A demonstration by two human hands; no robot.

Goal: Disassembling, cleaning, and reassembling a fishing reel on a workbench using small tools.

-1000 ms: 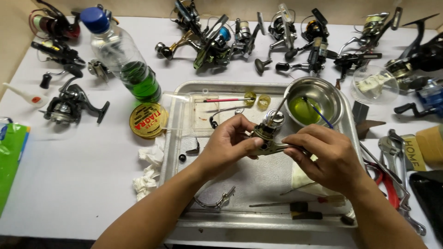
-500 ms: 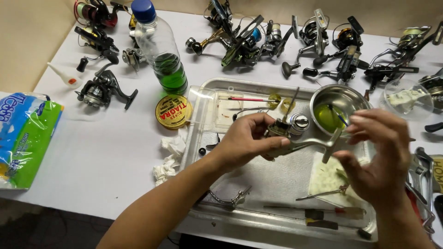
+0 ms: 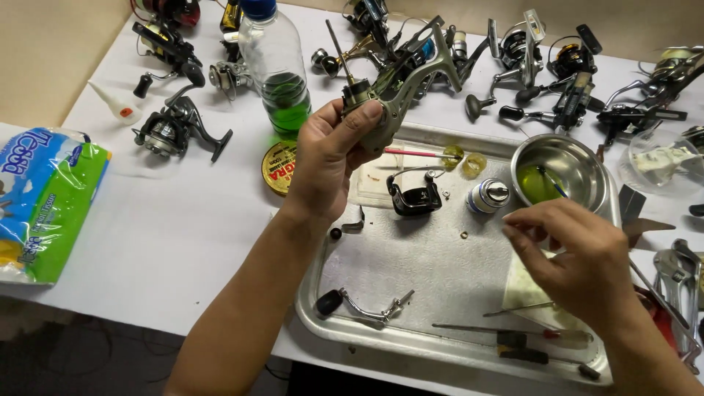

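Note:
My left hand (image 3: pixel 330 158) is raised above the tray's far left corner and grips a grey-green fishing reel body (image 3: pixel 400 92), its shaft pointing up and left. My right hand (image 3: pixel 579 257) hovers low over the right side of the metal tray (image 3: pixel 411 257), fingers curled close together. Whether they pinch a small part I cannot tell. Between the hands, on the tray, lie a black rotor with a bail wire (image 3: pixel 414 198) and a small silver spool (image 3: pixel 488 196). A crank handle (image 3: pixel 363 306) rests near the tray's front left.
A steel bowl of green liquid (image 3: pixel 561 172) stands at the tray's far right. A bottle with green liquid (image 3: pixel 279 73) and a round tin (image 3: pixel 277 167) stand left of the tray. Several reels (image 3: pixel 176 128) line the back. A tissue pack (image 3: pixel 44 205) lies far left, pliers (image 3: pixel 682 286) far right.
My left hand lifted the reel body up and away from the tray. My right hand let go of it and dropped toward the tray. The spool now stands on the tray.

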